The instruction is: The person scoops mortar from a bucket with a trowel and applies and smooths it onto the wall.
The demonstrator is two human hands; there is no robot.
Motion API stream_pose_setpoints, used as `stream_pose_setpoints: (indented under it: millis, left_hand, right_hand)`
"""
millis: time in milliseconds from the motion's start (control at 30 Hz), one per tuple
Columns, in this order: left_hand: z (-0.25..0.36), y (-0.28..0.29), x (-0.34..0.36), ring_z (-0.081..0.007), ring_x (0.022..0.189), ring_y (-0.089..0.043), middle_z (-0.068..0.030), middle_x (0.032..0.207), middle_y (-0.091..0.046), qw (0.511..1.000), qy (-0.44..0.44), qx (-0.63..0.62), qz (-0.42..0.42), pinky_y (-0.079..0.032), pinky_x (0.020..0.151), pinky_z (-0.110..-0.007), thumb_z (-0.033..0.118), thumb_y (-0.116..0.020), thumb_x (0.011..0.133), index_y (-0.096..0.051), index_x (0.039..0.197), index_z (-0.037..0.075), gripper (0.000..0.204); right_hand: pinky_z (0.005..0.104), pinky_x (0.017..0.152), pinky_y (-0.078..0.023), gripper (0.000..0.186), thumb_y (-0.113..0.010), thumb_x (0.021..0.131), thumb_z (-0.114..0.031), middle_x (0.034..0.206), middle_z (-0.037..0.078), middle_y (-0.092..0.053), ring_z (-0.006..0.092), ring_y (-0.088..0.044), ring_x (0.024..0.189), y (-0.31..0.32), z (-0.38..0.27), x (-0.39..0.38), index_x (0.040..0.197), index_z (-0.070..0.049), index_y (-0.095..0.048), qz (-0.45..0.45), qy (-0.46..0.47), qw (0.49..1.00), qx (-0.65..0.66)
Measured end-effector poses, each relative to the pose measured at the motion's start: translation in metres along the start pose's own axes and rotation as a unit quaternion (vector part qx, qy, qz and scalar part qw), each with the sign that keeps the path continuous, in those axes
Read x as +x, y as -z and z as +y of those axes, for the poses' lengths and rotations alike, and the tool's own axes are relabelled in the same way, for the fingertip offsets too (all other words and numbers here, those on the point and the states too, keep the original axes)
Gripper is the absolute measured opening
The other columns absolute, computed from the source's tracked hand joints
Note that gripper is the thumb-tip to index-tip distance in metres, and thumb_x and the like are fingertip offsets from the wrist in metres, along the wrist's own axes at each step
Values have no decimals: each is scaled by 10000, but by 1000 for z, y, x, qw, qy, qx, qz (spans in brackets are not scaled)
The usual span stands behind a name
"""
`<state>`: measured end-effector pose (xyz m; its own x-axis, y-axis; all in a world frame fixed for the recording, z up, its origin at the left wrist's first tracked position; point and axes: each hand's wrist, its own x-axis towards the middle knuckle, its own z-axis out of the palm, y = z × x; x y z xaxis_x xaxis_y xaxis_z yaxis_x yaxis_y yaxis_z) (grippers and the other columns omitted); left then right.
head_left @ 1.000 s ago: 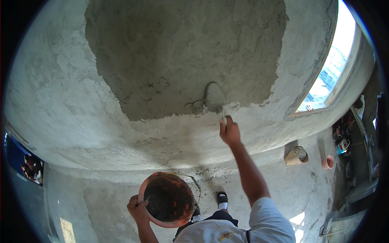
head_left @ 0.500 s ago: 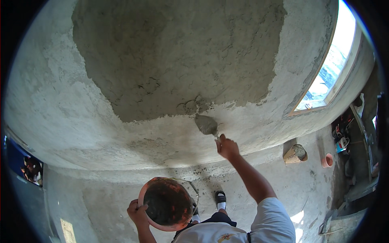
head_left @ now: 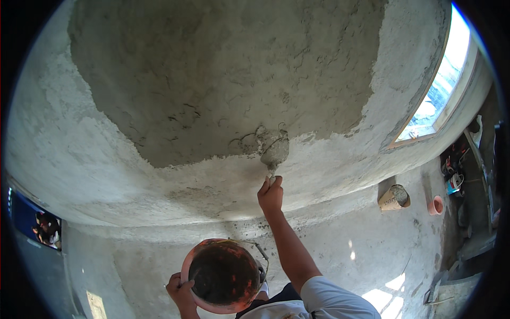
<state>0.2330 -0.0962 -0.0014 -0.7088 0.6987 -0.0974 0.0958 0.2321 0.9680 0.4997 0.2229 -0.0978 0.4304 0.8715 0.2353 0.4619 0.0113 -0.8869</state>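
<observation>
My right hand (head_left: 271, 196) is closed round the handle of a trowel (head_left: 275, 152). The blade lies against the wall at the lower edge of a dark patch of wet mortar (head_left: 228, 80), with grey mortar about it. Lumpy ridges of mortar show just left of the blade. My left hand (head_left: 182, 292) grips the rim of an orange bucket (head_left: 192, 260), thumb over the edge. Dark mortar coats the bucket's inside, and its wire handle hangs to the right. How much mortar is at the bottom I cannot tell.
Paler, drier wall (head_left: 329, 165) surrounds the dark patch. A window (head_left: 433, 101) is at the right. On the floor stand a paper sack (head_left: 390, 201) of grey material and a small orange pot (head_left: 435, 206). Boards and clutter line the far right; a doorway (head_left: 34, 218) is at the left.
My right hand has moved left, and the trowel blade has gone up from the pale wall onto the edge of the wet mortar. The left hand still grips the bucket.
</observation>
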Motion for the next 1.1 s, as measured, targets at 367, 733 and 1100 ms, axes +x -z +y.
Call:
stream_pose_setpoints:
  millis: [367,733,1100]
  left_hand:
    - [3,25,8,-218,752,-614,-121,861,-640,1000,4,-3,12,-485,718,-331,-51,-664,520,-569,656,-86,170]
    - [-1,10,3,-222,718,-600,-120,849,-622,1000,-19,11,8,-485,713,-337,-56,-643,514,-532,611,-54,146]
    - [-9,-1,1,-214,714,-607,-130,840,-649,1000,-2,-5,-2,-478,665,-339,-76,-669,525,-514,595,-68,170]
  right_hand:
    - [590,569,-456,252,-536,1018,-227,730,317,-633,524,-634,695,45,70,-89,1006,18,-481,-43,-32,998,-27]
    - [588,578,-490,347,-560,1001,-248,693,325,-625,529,-626,672,14,-4,4,1136,57,-463,-5,58,998,21]
    - [582,602,-515,306,-596,972,-267,704,278,-641,504,-640,674,81,-1,-4,1088,-7,-486,-87,117,986,-83]
